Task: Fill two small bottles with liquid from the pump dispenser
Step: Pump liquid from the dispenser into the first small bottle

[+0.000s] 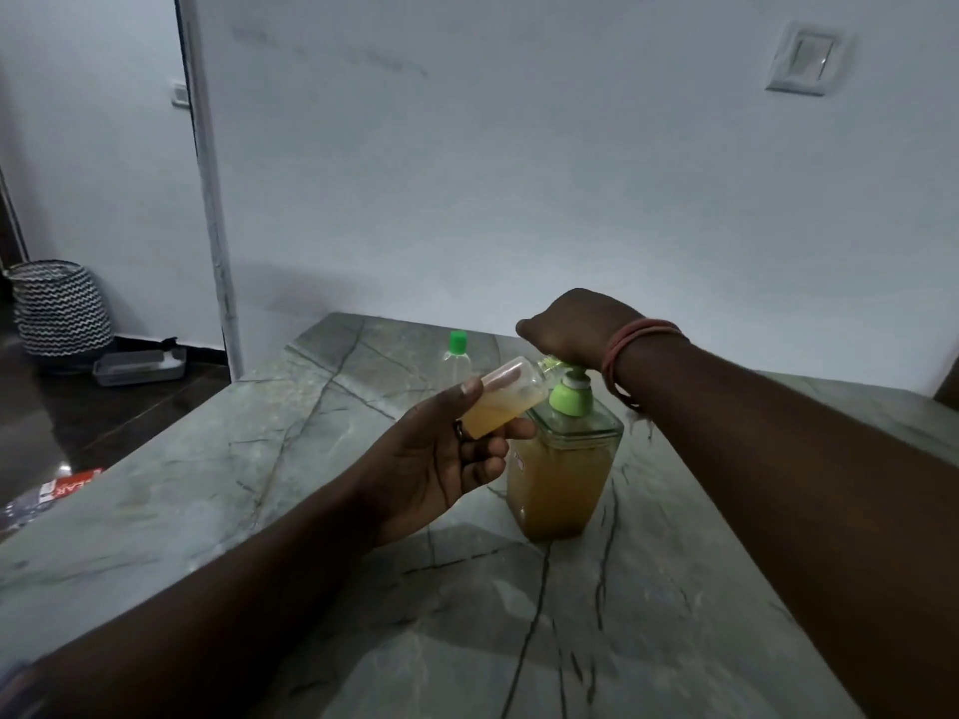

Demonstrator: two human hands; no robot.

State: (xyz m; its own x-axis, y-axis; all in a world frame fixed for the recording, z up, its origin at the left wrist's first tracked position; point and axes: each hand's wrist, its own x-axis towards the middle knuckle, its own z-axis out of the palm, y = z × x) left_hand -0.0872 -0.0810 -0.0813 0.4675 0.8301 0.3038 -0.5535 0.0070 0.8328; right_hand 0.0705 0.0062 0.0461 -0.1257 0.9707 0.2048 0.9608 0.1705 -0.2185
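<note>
Left hand [441, 459]: fingers and thumb wrapped round small bottle [506, 402], held tilted, uncapped mouth at pump spout, amber liquid pooled in lower part. Right hand [571, 329]: pressed down on pump head, fingers hidden beneath; red bands [635, 345] on wrist. Dispenser [563, 469]: square, clear, green collar, amber liquid, upright on tabletop [259, 459] centre. Second bottle [456, 355]: green cap on, standing far left of dispenser, apart. Floor at left: patterned basket [59, 308], grey tray [140, 365].
</note>
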